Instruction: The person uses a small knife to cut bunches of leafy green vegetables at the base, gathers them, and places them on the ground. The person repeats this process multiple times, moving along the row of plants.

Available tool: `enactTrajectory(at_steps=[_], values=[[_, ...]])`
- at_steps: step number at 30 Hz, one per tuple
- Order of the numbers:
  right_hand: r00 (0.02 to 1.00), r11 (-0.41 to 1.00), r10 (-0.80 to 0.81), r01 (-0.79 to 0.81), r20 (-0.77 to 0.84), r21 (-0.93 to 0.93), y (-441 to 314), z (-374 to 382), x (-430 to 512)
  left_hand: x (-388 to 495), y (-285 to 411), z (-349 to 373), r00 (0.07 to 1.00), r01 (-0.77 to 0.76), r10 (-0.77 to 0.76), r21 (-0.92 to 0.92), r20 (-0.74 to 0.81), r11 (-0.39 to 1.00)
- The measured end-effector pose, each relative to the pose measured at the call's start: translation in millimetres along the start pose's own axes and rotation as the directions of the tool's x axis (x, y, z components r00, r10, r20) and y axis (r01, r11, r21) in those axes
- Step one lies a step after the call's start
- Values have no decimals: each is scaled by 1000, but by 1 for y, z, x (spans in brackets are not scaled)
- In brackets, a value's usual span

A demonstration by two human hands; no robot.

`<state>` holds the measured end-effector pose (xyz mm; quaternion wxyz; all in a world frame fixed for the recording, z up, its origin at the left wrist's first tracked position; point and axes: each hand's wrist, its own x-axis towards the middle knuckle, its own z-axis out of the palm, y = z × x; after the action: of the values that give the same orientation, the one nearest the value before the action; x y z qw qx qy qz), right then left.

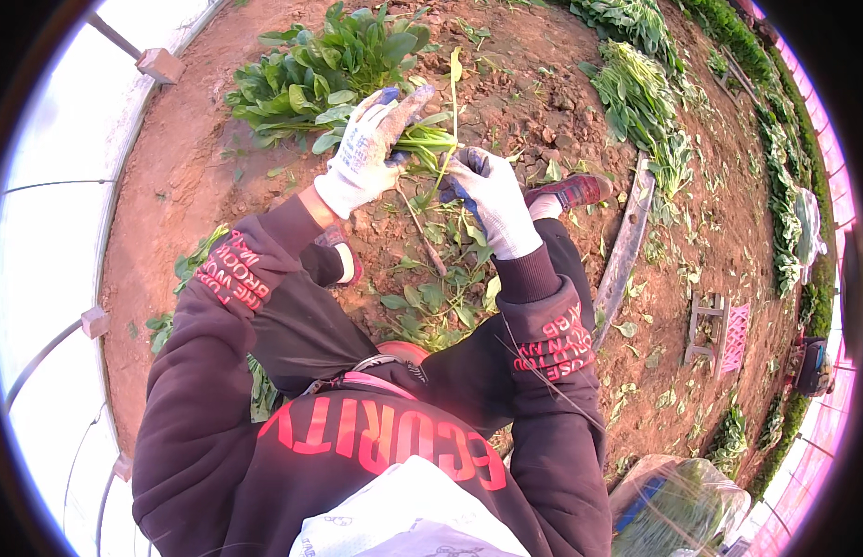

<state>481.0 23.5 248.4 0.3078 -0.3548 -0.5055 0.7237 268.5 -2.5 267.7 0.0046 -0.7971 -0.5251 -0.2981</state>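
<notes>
My left hand (368, 146), in a white work glove with blue patches, is closed around a small bunch of leafy greens (428, 141) that look like spinach. The cut or root ends of its stems point right. At those ends, my right hand (488, 191), gloved the same way, has its thumb and fingers bent together. A thin yellowish stalk (455, 101) with a pale leaf rises from the fingertips. The fingers partly hide their hold on it. Just beyond my left hand lies a large heap of greens (327, 73) on the soil.
Loose leaves (431, 306) litter the soil between my legs. A long wooden board (626, 244) lies to the right, below more piled greens (637, 90). Farther right are a small stool frame (703, 327) and a plastic-covered bundle (682, 498). White sheeting (52, 230) borders the left side.
</notes>
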Motion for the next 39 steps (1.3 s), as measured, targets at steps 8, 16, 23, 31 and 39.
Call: enactTrajectory(at_steps=[8,16,23,31,39], values=[[778,457,-587,90,-224,-885,-6,-4,-5,-1,6,6,997,70,-72,-149,-11,986],[766,736,-607,440,-212,-515,-17,5,-7,-1,9,8,960,270,-276,-392,42,879],[730,411,-683,350,-30,-842,-26,18,-14,-2,7,13,918,394,-373,-395,133,830],[591,-55,-780,263,206,-963,-8,14,-7,-3,13,12,903,428,-399,-358,156,830],[524,344,-846,404,-94,-848,-32,-15,-13,-4,8,11,865,499,-464,-406,189,765]])
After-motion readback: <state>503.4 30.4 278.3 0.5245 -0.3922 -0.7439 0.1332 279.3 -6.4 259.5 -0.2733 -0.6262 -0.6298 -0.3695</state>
